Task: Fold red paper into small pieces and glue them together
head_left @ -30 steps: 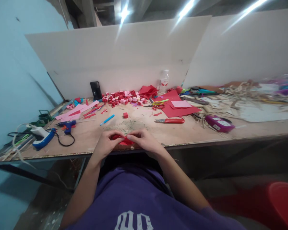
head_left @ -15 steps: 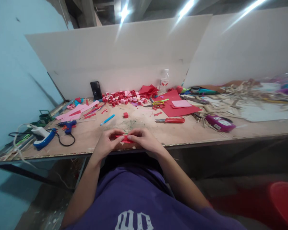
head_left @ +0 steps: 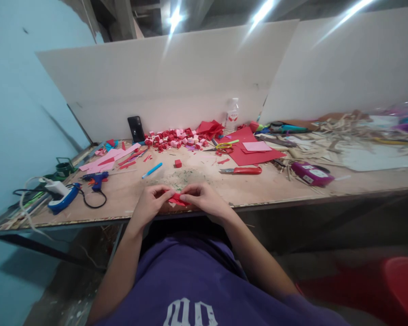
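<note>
Close to the table's front edge, a small piece of red paper (head_left: pixel 177 199) is pinched between my two hands. My left hand (head_left: pixel 153 200) is closed on its left end, thumb and fingers pressed together. At the right end, my right hand (head_left: pixel 204 198) grips the paper with thumb and fingertips. The paper looks folded, though the fingers hide part of it. Just beyond the hands sits a single small red paper cube (head_left: pixel 178 163). A blue pen (head_left: pixel 152 170) lies to its left, and a red-handled knife (head_left: pixel 246 170) to its right.
Behind lies a heap of red and pink cubes (head_left: pixel 173 138) beside a standing phone (head_left: pixel 136 128). Yellow-handled scissors (head_left: pixel 224 146) rest near red sheets (head_left: pixel 246 156). A glue gun (head_left: pixel 97 179) and a blue power strip (head_left: pixel 64 199) are at left; a purple tape measure (head_left: pixel 312 174) is at right.
The left thumb and fingers have shifted slightly on the red paper, and more of it now shows between and below the hands. Other things on the table stay put.
</note>
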Motion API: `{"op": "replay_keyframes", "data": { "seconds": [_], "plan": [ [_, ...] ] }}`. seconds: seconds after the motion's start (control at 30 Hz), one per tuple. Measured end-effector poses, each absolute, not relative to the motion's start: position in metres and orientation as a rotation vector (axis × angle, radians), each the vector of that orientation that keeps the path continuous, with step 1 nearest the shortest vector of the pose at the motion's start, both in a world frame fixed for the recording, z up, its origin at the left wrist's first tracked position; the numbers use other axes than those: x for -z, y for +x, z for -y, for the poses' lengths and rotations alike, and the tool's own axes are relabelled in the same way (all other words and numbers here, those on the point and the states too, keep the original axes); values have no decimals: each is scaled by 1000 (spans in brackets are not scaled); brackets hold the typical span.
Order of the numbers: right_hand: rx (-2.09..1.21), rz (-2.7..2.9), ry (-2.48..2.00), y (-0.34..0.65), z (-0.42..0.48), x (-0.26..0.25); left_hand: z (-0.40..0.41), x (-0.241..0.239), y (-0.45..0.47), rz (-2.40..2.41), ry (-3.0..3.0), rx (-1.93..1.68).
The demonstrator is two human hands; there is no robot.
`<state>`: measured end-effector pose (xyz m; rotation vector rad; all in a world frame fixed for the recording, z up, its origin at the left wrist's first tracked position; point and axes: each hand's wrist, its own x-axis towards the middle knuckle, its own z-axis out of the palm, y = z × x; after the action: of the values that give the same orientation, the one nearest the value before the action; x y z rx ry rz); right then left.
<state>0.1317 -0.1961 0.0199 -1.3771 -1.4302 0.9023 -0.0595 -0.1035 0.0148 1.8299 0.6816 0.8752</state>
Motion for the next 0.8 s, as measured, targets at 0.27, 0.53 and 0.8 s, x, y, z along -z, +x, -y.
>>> {"op": "replay_keyframes", "data": {
  "seconds": [0.27, 0.53, 0.8],
  "plan": [
    [-873, 1527, -1384, 134, 195, -18, 105, -18, -60, -648, 1835, -825],
    [-908, 1544, -1395, 134, 195, -17, 102, -10, -59, -636, 1704, -799],
    [-885, 1485, -1418, 132, 197, -19, 105, -15, -59, -610, 1636, -867]
  ]
}}
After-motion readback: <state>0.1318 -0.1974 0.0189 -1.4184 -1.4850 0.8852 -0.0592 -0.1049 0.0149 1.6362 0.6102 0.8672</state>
